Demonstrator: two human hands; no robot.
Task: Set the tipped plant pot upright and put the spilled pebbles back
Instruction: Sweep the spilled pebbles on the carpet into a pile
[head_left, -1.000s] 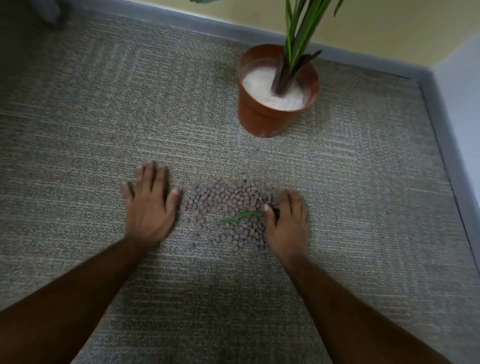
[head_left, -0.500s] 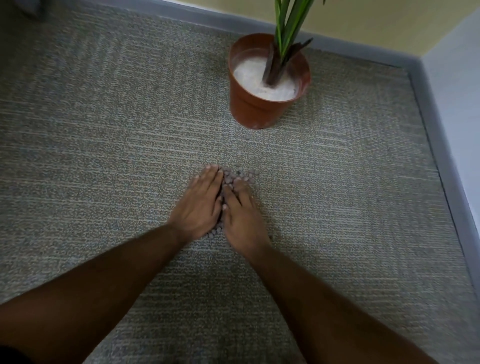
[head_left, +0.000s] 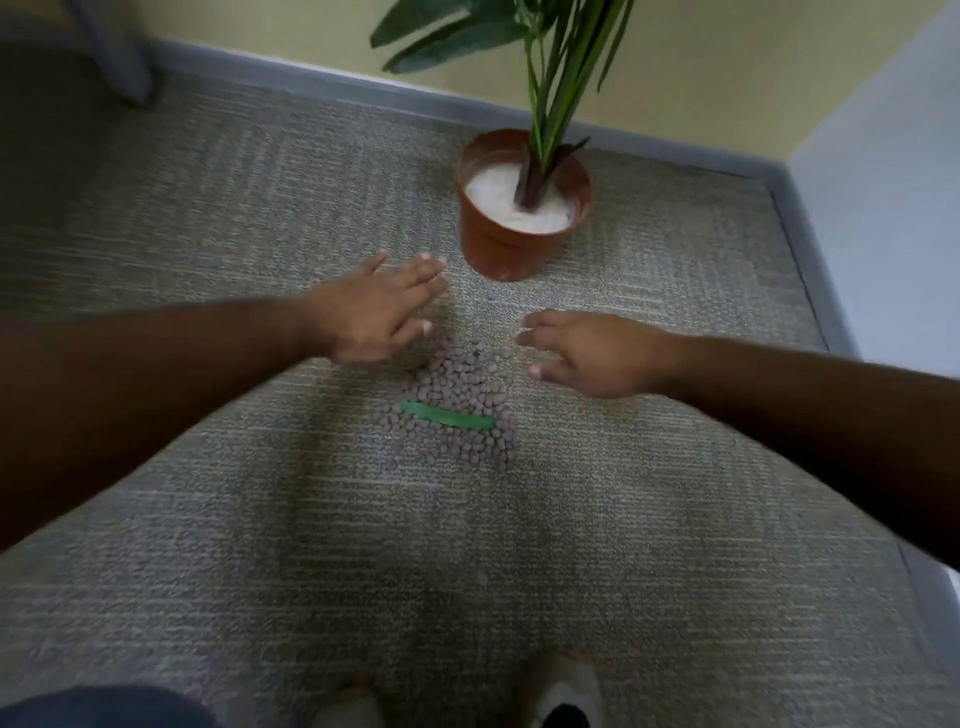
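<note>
Across the grey carpet (head_left: 208, 218) there's loads of free floor on the left side and along the near edge; the far edge is closed off by a grey skirting board (head_left: 322, 85) under a yellow wall (head_left: 701, 78), and the right edge by more skirting and a pale wall, so the far right corner is the tight spot; something grey and blurry stands at the far left corner, can't tell what it is.

The plant pot (head_left: 511, 244) is upright near that far right corner, clear of both walls, white filling showing around the green stalks; the pebbles (head_left: 460, 415) sit in one tight pile on the carpet just in front of the pot, a few strays further out toward it; a green leaf (head_left: 447, 415) lies flat across the pile.

The left hand (head_left: 371, 314) hovers beyond the pile's far left edge, fingers spread and holding nothing; the right hand (head_left: 587, 353) is at the far right edge, fingers loosely curled and also empty; neither looks to be touching the pebbles, and there's a gap between them.

Half a second ago both hands were pressed together on top of the pile; now they've lifted and parted; compared with a second ago the pebbles are bunched much tighter, and the leaf is uncovered again.
</note>
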